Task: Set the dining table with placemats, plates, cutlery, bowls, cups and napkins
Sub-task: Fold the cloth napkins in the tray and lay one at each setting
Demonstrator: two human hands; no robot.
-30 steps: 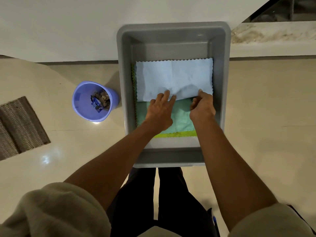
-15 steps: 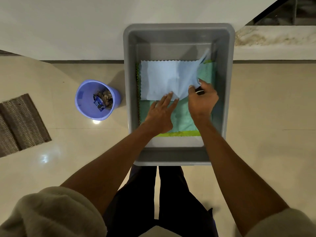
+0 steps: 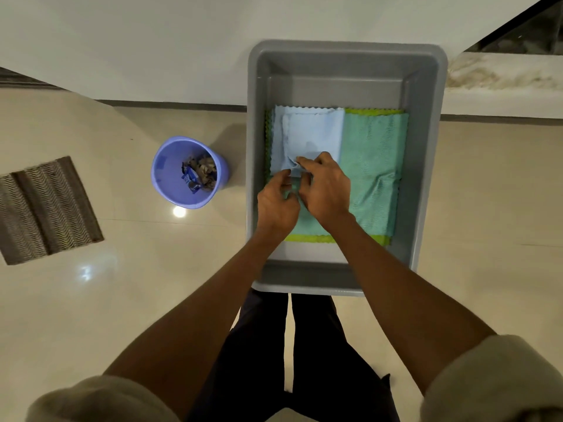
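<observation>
blue cloth [image 3: 310, 138] now folded left | grey tub [image 3: 426, 178] holds green cloth [image 3: 371, 166]

Floor [image 3: 91, 300]: pale, glossy tile, with light glare near the bin. Directly on it: a purple bin [image 3: 189, 172] holding scraps, just left of a grey tub [image 3: 426, 178]; a dark woven mat [image 3: 45, 208] at far left, well apart from the bin. Whether the tub stands on the floor or on some support cannot be told; its far end lies against the white wall [image 3: 152, 41].
</observation>
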